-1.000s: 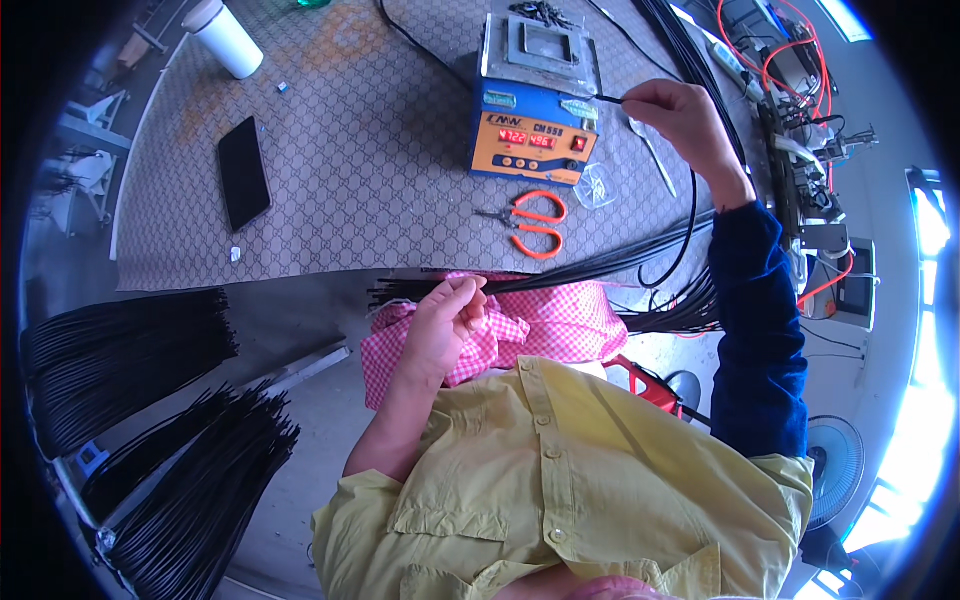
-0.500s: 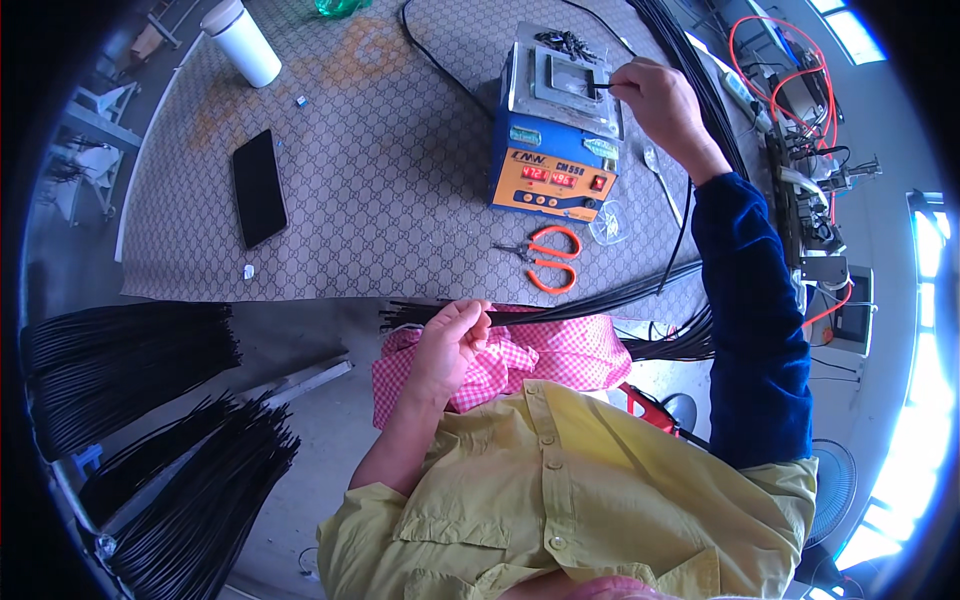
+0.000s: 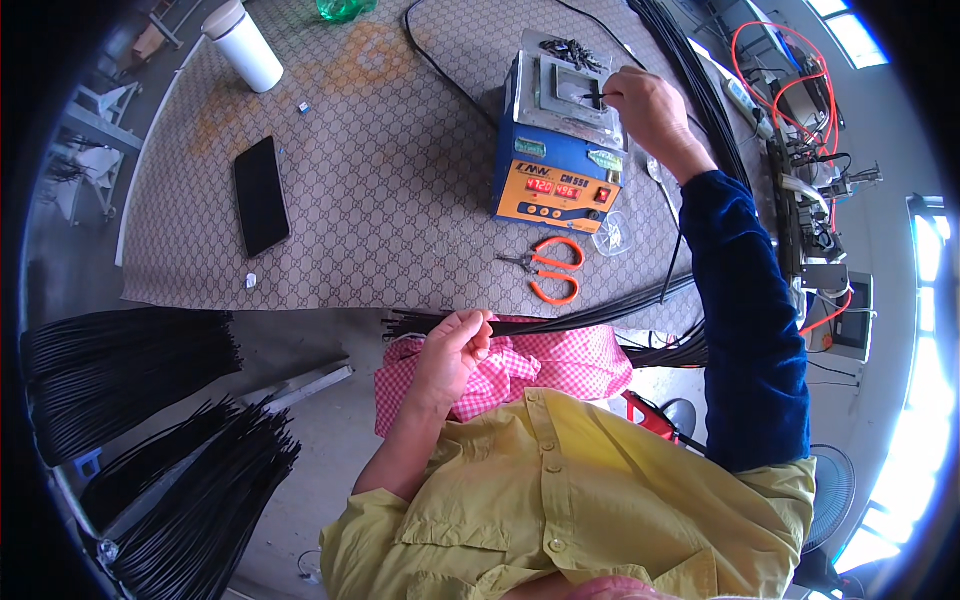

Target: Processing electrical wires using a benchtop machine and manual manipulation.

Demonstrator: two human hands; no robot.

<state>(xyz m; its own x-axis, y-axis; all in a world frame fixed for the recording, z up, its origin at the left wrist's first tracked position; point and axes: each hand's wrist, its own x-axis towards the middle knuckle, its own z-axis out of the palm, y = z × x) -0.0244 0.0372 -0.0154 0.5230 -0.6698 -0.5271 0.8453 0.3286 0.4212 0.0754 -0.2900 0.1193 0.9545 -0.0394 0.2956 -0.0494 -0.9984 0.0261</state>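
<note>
A thin, light, bendy black wire (image 3: pixel 668 262) is pinched near its tip by the right hand (image 3: pixel 645 105) over the solder pot (image 3: pixel 562 135), while the wire bundle (image 3: pixel 560 320) is gripped by the left hand (image 3: pixel 455 350).

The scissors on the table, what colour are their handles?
Orange handles on the scissors, seen clearly in the head view, the only one.

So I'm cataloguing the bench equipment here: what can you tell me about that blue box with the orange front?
The blue box is a squat metal-looking unit with blue sides and an orange front panel that carries two lit red number displays and small buttons. On top sits a grey metal plate with a shallow tray. It stands upright on the patterned table cover, a black cord trailing off behind it. The right hand reaches over its top and holds a thin black wire end down at the tray. Orange-handled scissors lie just in front.
</note>
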